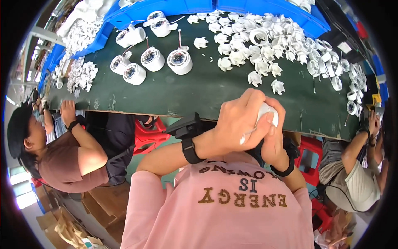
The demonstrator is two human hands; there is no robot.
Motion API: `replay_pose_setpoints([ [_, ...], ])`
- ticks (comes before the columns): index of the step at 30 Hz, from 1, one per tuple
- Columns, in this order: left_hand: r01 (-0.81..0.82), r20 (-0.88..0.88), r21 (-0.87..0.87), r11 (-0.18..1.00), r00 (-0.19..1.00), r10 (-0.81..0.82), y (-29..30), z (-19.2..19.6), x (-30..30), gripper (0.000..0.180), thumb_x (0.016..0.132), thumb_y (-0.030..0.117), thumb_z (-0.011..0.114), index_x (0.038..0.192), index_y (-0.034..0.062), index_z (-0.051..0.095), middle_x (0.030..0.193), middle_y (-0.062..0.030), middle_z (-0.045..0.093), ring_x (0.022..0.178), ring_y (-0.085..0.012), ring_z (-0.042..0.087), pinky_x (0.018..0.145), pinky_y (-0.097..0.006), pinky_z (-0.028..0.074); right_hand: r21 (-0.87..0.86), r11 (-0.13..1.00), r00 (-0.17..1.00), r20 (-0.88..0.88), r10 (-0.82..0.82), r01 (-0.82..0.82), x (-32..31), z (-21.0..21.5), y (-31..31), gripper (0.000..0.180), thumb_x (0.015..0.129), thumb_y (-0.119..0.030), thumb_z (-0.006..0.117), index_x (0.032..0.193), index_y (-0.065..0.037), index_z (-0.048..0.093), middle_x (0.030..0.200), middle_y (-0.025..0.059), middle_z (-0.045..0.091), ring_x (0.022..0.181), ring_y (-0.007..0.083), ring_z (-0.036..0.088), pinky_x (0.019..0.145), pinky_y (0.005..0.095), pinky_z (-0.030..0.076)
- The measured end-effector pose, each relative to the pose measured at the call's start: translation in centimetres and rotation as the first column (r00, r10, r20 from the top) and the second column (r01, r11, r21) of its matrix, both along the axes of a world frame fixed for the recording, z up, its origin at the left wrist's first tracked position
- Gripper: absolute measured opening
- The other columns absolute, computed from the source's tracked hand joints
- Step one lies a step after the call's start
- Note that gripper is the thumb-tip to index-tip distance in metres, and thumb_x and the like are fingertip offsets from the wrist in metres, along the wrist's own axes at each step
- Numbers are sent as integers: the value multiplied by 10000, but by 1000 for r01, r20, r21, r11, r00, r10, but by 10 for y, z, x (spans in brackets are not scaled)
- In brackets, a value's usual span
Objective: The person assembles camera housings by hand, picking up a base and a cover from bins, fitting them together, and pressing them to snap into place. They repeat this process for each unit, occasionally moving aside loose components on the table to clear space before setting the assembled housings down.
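White plastic is what the small round part [267, 114] seems to be made of. It is held in the middle of the frame, just below the near edge of the dark green desk [195, 89]. The left hand [238, 122] is wrapped over it, with the fingers curled tight around its top and side. The right hand [273, 141] is closed around it from below and from the right, with the thumb pressed on its front. Both hands are touching each other, and most of the part is hidden by them. A thin white wire [247, 133] is seen poking out between the fingers.

The part is judged to be light and stiff, with a smooth skin that may slip a little. The wire looks thin and easy to bend or pull off, so the part is best held by its round body and not by the wire.

Black bands are worn on both wrists. On the desk, in the upper left of the frame, finished round white pieces [179, 61] with dark middles are stood in a loose group. In the upper right, a big heap of small white clips [248, 37] is spread out. Blue trays [178, 6] are lined up along the top edge. Other people are seated at the left and right sides of the frame.
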State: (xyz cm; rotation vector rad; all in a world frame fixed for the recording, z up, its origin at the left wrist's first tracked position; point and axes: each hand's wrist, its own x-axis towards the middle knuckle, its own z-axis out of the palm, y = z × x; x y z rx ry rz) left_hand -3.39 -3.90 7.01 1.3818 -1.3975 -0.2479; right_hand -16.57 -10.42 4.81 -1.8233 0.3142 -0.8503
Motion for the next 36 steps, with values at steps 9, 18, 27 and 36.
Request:
replay_pose_setpoints([
  [9, 135, 95, 194, 972, 983, -156, -18, 2, 1, 709, 797, 248, 681, 1320, -59, 315, 1198, -284, 484, 1058, -423, 537, 901, -431, 444, 291, 933, 969, 62, -238, 211, 9, -1, -14, 691, 872, -1, 545, 1460, -48, 185, 1155, 88, 531, 984, 164, 539, 830, 268, 471],
  [18, -149, 430, 258, 955, 902, 25, -132, 71, 191, 394, 802, 227, 702, 1104, -8, 610, 1056, -168, 654, 975, -270, 635, 849, -351, 493, -46, 824, 825, -5, -565, 564, -26, -38, -63, 734, 728, -90, 642, 1350, -42, 256, 1080, 126, 511, 911, 182, 527, 802, 316, 450],
  [27, -546, 645, 533, 646, 756, 107, -262, 24, 390, 357, 646, 273, 721, 918, 43, 697, 978, -191, 673, 939, -350, 642, 828, -425, 502, 131, 795, 804, -169, -570, 592, -19, -32, -70, 682, 700, -127, 656, 1289, -13, 331, 1016, 113, 503, 870, 181, 508, 784, 322, 440],
  [36, -594, 720, 635, 494, 687, -100, -285, -1, 400, 300, 708, 286, 696, 892, 49, 703, 996, -204, 663, 978, -358, 629, 853, -421, 502, 101, 815, 818, -163, -552, 570, -21, -35, -69, 705, 710, -181, 672, 1300, 0, 333, 1028, 115, 499, 895, 185, 500, 799, 327, 432],
])
